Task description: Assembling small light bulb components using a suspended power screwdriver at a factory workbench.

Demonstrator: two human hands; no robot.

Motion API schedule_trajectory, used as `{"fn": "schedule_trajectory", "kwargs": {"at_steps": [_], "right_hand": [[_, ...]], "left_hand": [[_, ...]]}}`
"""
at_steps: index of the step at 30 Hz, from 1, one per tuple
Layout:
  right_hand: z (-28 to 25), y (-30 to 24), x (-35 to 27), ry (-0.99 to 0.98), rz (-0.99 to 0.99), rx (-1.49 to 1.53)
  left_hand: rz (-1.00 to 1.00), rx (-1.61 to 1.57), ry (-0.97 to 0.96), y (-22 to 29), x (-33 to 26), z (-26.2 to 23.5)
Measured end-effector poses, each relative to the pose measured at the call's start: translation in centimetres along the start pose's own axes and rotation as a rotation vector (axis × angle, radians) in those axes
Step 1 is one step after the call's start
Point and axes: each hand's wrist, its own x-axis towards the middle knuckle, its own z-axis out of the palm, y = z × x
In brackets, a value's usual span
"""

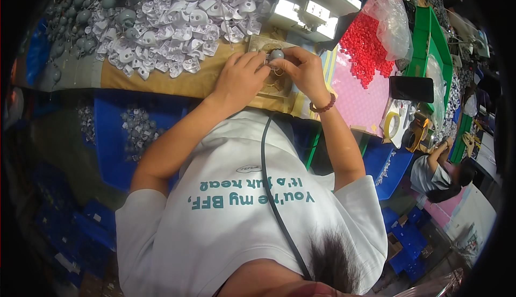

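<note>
Where white parts (177, 33) crowd the table edge, both hands pinch a grey knob (276, 54)

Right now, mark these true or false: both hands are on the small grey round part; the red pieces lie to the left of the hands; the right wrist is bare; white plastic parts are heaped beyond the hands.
1. Both hands, left hand and right hand, pinch the small grey round part: true.
2. The red pieces lie left of the hands: false, they lie to the right.
3. The right wrist is bare: false, it wears a beaded bracelet.
4. White plastic parts are heaped beyond the hands: true.
</note>
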Motion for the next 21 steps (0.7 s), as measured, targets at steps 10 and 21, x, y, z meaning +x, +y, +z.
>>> {"fn": "schedule_trajectory", "kwargs": {"at_steps": [10, 21], "right_hand": [[0.9, -0.4, -0.5, 0.106, 0.002, -0.104], [-8.3, 4.6, 8.0, 0.601, -0.021, 0.268]], "left_hand": [[-0.189, -0.064, 0.061, 1.0, 2.2, 0.3], [-0.156, 0.073, 0.043, 0.5, 2.6, 1.4]]}}
